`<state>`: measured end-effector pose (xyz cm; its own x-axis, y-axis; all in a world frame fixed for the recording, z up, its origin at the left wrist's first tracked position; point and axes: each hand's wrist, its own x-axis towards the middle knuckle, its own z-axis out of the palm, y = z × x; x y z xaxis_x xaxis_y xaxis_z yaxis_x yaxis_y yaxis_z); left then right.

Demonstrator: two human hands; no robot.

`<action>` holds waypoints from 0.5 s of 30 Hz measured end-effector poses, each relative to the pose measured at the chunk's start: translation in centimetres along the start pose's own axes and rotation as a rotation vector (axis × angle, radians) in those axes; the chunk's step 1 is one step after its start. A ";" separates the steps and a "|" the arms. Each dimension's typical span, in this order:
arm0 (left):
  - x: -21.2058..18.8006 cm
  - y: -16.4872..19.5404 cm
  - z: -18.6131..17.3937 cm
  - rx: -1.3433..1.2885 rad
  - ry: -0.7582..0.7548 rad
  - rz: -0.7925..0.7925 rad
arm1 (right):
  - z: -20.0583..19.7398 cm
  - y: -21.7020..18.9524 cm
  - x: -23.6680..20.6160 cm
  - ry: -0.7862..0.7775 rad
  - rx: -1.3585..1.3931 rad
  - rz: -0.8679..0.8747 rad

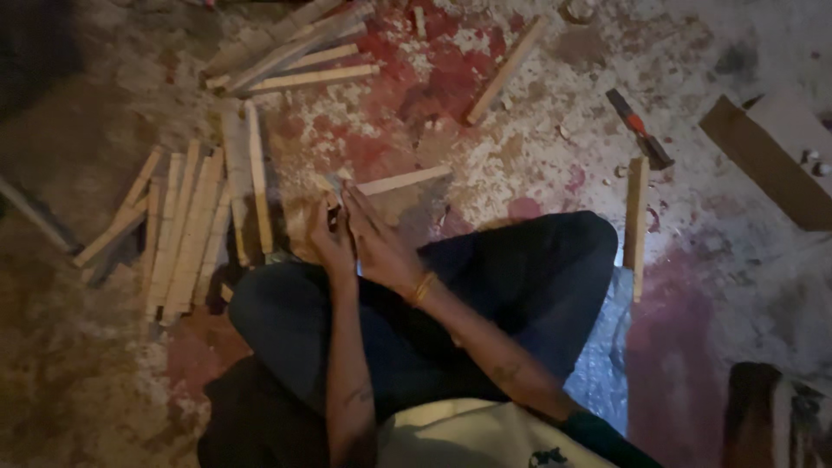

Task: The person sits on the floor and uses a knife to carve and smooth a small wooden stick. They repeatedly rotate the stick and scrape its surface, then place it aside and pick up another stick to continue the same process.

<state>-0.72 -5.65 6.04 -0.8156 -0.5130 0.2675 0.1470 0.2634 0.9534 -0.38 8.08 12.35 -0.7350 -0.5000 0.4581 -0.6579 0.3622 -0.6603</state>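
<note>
Head view: person sits cross-legged on the floor (537, 165), which is stained red and white and strewn with wood dust. Both hands meet just above the knees. Left hand (329, 238) is clenched around the near end of a wooden strip (403, 180); something dark sits in that grip, too dim to tell what. Right hand (377, 243) lies flat over the same end, fingers (355, 204) pressed on the wood, bangle (423, 286) on the wrist. The strip runs from the hands up and to the right, far end resting on the floor.

Left of the hands: pile of strips (186, 230) laid side by side. More strips (295, 61) stacked at the top. Single strip (507, 69) lies apart, top centre. Hammer (640, 130) on the right, another strip (637, 217) just below it. Cardboard box (771, 156) at the far right.
</note>
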 end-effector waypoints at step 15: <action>1.0 2.4 0.5 0.022 0.069 0.057 | -1.7 7.6 -1.8 -0.064 -0.199 0.544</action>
<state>-1.46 -5.15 8.58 -0.7658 -0.5515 0.3307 0.1789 0.3112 0.9334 -4.38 13.01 7.49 -0.9685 -0.2452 0.0434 -0.2115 0.7179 -0.6632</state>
